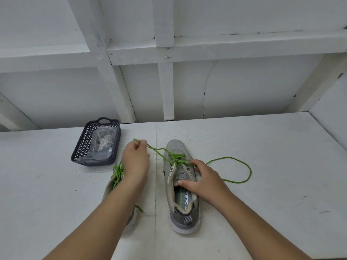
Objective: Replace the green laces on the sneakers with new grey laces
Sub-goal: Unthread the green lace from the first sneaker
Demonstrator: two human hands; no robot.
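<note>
Two hands on rt sneaker: left hand pinching green lace, right hand gripping tongue.

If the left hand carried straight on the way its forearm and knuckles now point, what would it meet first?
Probably nothing on the table: the left hand, pinching the green lace, points away up the table, just right of the dark basket. The white back wall seems next, though depth is unclear.

Two bare forearms enter frame, one from 7 o'clock, one from 5 o'clock. No sleeves, gloves, watch or rings visible. Left hand and right hand: fingernails short and unpainted where seen. Upper arms and clothing lie outside frame.
</note>
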